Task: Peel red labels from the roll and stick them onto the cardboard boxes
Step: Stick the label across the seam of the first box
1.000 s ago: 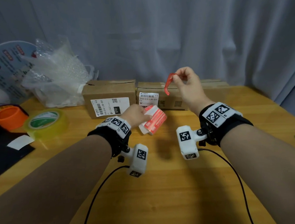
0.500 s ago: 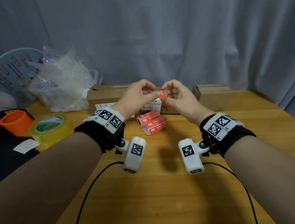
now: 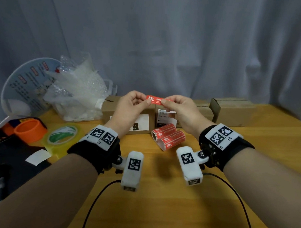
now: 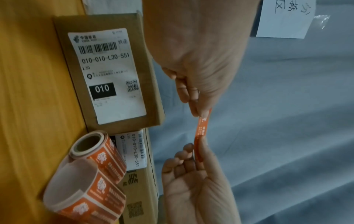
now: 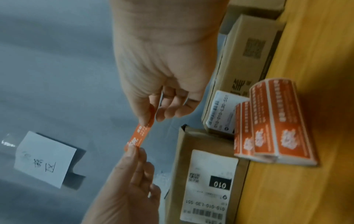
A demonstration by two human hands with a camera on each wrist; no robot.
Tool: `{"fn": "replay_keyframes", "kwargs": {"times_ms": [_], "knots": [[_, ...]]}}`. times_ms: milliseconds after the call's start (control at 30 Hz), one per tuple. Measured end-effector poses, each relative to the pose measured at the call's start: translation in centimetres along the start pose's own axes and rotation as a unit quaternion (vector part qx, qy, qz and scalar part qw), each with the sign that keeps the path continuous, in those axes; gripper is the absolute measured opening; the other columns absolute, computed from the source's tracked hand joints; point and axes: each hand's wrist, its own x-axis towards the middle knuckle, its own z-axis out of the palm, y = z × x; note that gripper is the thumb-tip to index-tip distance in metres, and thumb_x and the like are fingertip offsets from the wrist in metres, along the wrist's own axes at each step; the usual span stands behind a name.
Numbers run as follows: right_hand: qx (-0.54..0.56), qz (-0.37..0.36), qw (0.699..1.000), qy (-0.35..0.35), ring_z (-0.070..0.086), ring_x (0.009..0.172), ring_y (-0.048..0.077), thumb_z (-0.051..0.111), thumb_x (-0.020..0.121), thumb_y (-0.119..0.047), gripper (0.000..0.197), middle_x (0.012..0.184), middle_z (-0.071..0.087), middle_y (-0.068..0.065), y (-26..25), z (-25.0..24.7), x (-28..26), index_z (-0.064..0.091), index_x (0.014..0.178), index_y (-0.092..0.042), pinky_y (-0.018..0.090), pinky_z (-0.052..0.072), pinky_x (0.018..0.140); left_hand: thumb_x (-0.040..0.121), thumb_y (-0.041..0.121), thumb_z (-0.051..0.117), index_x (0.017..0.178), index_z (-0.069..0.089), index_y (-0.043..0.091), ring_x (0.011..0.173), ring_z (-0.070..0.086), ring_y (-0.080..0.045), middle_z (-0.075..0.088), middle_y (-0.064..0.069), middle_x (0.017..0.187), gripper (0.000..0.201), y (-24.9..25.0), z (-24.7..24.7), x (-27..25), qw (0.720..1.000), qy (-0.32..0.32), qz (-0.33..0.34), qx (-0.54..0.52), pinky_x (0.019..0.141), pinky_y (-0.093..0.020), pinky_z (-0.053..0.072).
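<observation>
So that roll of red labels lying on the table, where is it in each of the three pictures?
Head view: the roll of red labels lies mid-picture on the table, between the wrists, just in front of the boxes.
Left wrist view: the roll is at lower left.
Right wrist view: the roll is at right of centre.
Shared landmark: the white shipping label with the black "010" patch, on the box beside the roll.

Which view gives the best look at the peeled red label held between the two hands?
The head view: the red label faces the camera flat, stretched between the left hand and right hand. Both wrist views show it nearly edge-on, as a narrow strip with little print visible.
</observation>
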Motion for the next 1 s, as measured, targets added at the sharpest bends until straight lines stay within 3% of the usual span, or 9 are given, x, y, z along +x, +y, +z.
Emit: {"fn": "replay_keyframes", "kwargs": {"times_ms": [200,267,367,433,600,733,833,900,1000], "knots": [[0.084,-0.017,0.996,0.024,0.063,0.073,0.015,0.067,0.083,-0.009,0.009,0.079,0.066,0.006,-1.1,3.2,3.2,0.061,0.08,-0.014,0.026,0.053,0.068,0.086,0.032,0.064,0.127,0.05,0.013,0.099,0.062,-0.011,0.066,-0.002,0.112,0.047,-1.2,-2.5,2.6,0.988,0.008,-0.019,0.153,0.085,-0.019,0.051],[0.044,-0.039,0.998,0.027,0.064,0.061,0.01,0.066,0.082,-0.004,0.013,0.073,0.066,0.008,-1.8,3.7,4.5,0.057,0.08,-0.012,0.018,0.053,0.058,0.085,0.052,0.055,0.142,0.035,0.018,0.128,0.047,-0.021,0.05,-0.006,0.14,0.069,-2.2,-4.1,4.4,0.927,-0.019,-0.019,0.374,0.106,-0.039,0.039],[-0.061,-0.058,0.996,0.005,0.06,0.05,0.005,0.068,0.08,0.0,0.021,0.068,0.062,0.007,-2.4,4.1,6.8,0.054,0.075,-0.015,0.017,0.048,0.051,0.083,0.072,0.028,0.147,0.015,0.039,0.146,0.012,-0.029,0.015,-0.005,0.159,0.073,-3.6,-6.2,5.7,0.789,-0.127,-0.05,0.599,0.115,-0.054,0.013],[-0.12,-0.059,0.991,-0.018,0.056,0.058,0.013,0.069,0.078,0.001,0.025,0.07,0.059,0.008,-2.3,4.4,8.1,0.053,0.073,-0.017,0.021,0.045,0.056,0.081,0.076,0.018,0.145,0.008,0.047,0.147,0.004,-0.029,0.008,-0.003,0.16,0.071,-4.5,-6.8,6.0,0.765,-0.18,-0.065,0.615,0.115,-0.058,0.005],[-0.18,-0.044,0.979,-0.083,0.056,0.068,0.014,0.069,0.08,-0.005,0.021,0.067,0.058,0.002,-1.8,5.4,10.2,0.055,0.073,-0.019,0.018,0.045,0.069,0.086,0.069,0.021,0.146,0.012,0.043,0.147,0.003,-0.025,0.008,0.001,0.16,0.066,-5.3,-6.7,6.4,0.784,-0.201,-0.05,0.586,0.115,-0.056,0.015],[-0.179,-0.028,0.977,-0.11,0.057,0.054,-0.001,0.066,0.082,-0.003,0.018,0.067,0.061,0.0,-1.1,6.2,11.2,0.057,0.074,-0.017,0.005,0.044,0.057,0.098,0.045,0.028,0.138,0.042,0.037,0.142,0.019,-0.022,0.031,0.007,0.153,0.043,-5.3,-7.1,7.0,0.853,-0.14,-0.04,0.502,0.114,-0.048,0.019],[-0.163,-0.016,0.978,-0.131,0.06,0.054,0.001,0.064,0.084,-0.002,0.017,0.06,0.065,-0.004,-0.1,6.6,11.5,0.059,0.074,-0.015,0.01,0.048,0.06,0.091,0.034,0.052,0.104,0.066,0.039,0.122,0.045,-0.024,0.059,0.003,0.122,0.02,-5.7,-7.6,7.9,0.901,-0.066,-0.025,0.427,0.106,-0.047,0.035],[-0.155,-0.009,0.978,-0.142,0.061,0.051,-0.002,0.064,0.084,-0.002,0.016,0.051,0.066,-0.008,0.4,6.7,11.8,0.06,0.075,-0.015,0.011,0.05,0.062,0.083,0.034,0.062,0.073,0.062,0.038,0.11,0.051,-0.024,0.058,0.004,0.099,0.011,-5.6,-7.7,8.2,0.92,-0.026,-0.047,0.388,0.099,-0.048,0.041],[-0.167,-0.008,0.974,-0.153,0.063,0.055,-0.002,0.064,0.085,-0.005,0.014,0.057,0.067,-0.007,0.6,6.7,12.0,0.062,0.077,-0.016,0.013,0.051,0.066,0.082,0.037,0.065,0.069,0.059,0.033,0.112,0.048,-0.024,0.051,0.005,0.095,0.015,-5.7,-7.4,8.3,0.918,-0.002,-0.071,0.389,0.1,-0.048,0.039]]}}
